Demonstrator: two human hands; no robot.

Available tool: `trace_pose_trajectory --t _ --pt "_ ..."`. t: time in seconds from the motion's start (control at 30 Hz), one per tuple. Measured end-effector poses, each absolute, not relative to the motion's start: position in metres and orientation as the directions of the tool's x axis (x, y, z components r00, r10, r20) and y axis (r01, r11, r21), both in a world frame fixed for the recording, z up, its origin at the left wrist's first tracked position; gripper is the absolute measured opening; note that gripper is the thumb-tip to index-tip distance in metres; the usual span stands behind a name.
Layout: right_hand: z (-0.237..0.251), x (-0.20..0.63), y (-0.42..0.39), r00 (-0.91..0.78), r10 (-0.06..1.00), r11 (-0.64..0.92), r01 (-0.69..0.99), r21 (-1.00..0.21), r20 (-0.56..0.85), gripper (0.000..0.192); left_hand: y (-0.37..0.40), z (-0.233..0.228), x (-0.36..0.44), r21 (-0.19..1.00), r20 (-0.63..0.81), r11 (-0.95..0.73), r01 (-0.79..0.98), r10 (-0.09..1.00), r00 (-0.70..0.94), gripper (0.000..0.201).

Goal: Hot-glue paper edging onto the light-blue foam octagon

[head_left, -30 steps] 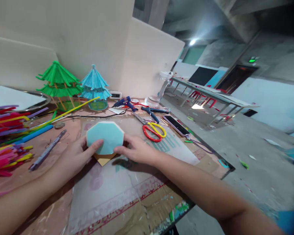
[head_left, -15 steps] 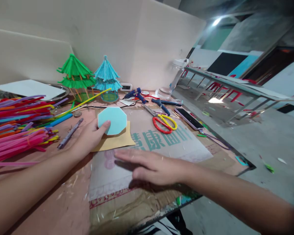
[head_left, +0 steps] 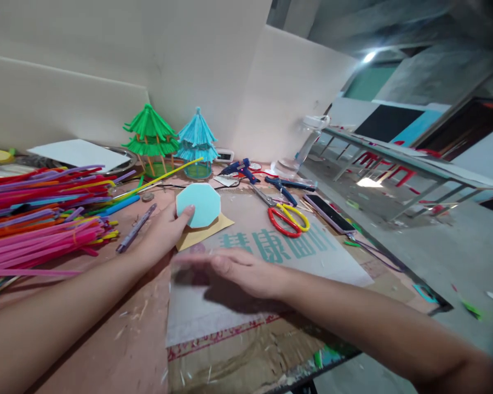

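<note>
Since half a second ago, our right hand (head_left: pixel 234 269) has slid left across the printed sheet (head_left: pixel 271 257), its fingertips now blurred with motion, while our left hand (head_left: pixel 164 230) has kept its grip on the blue foam piece (head_left: pixel 198 204).

We work at a table (head_left: pixel 119 350) scattered with scraps. On its left lies a big heap of coloured sticks (head_left: pixel 41 213), with a purple pen (head_left: pixel 136 227) just beside it. At the back stand a green pagoda model (head_left: pixel 151 134) and a blue pagoda model (head_left: pixel 197 139), side by side. Farther right lie the red and yellow scissors (head_left: pixel 288 220) and a phone (head_left: pixel 329 213).

Our right hand is released, fingers stretched out flat, palm down on the sheet, gripping nothing. Our left hand grasps the eight-sided foam piece, thumb on its front lower edge, fingers hidden behind it. The foam piece stands tilted up over a tan card (head_left: pixel 203 233), which lies on the sheet. It sits beyond our right hand, apart from it.
</note>
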State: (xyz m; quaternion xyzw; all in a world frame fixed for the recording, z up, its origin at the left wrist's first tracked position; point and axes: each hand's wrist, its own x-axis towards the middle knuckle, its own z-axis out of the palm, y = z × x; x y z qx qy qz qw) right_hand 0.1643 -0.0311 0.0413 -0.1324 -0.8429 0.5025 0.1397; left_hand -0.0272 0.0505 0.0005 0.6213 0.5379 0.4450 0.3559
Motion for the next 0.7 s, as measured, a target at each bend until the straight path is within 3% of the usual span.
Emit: trace_pose_trajectory --t 0.03,0.13,0.17,0.23,0.3,0.37,0.43,0.53,0.63,0.7 --pt "0.044 0.173 -0.033 -0.903 0.419 0.450 0.117 -0.885 0.093 0.046 0.049 0.002 -0.027 0.912 0.177 -0.179 0.370 0.983 0.040 0.052" --pt "0.049 0.197 -0.035 -0.897 0.443 0.343 0.179 -0.922 -0.009 0.042 0.042 0.006 -0.023 0.889 0.176 -0.194 0.414 0.981 0.081 0.046" --pt "0.050 0.203 -0.032 -0.832 0.554 0.268 0.216 -0.939 -0.033 0.044 0.039 0.006 -0.021 0.889 0.173 -0.193 0.416 0.981 0.087 0.044" --pt "0.051 0.211 -0.019 -0.516 0.854 0.232 0.269 -0.935 0.064 0.035 0.033 0.005 -0.017 0.897 0.182 -0.211 0.389 0.977 0.112 0.044" --pt "0.049 0.213 0.000 -0.205 0.967 0.196 0.226 -0.954 0.150 0.027 0.025 0.004 -0.012 0.910 0.205 -0.249 0.332 0.965 0.161 0.045" --pt "0.045 0.210 0.016 -0.135 0.988 0.095 0.154 -0.984 0.074 0.036 0.016 0.005 -0.007 0.928 0.231 -0.280 0.245 0.950 0.208 0.046" --pt "0.038 0.202 0.022 -0.234 0.972 0.007 0.151 -0.989 -0.029 0.048 0.008 0.008 -0.003 0.948 0.243 -0.282 0.148 0.940 0.238 0.045" --pt "0.031 0.188 0.012 -0.360 0.932 0.022 0.188 -0.982 -0.048 0.050 0.001 0.012 0.000 0.966 0.217 -0.248 0.078 0.934 0.284 0.047" --pt "0.034 0.180 -0.001 -0.267 0.963 0.071 0.163 -0.984 0.026 0.042 0.003 0.012 -0.002 0.915 0.271 -0.345 0.211 0.910 0.314 0.047" --pt "0.040 0.182 0.000 -0.163 0.982 0.128 0.193 -0.973 0.097 0.036 0.008 0.010 -0.006 0.772 0.366 -0.489 0.406 0.864 0.345 0.037"
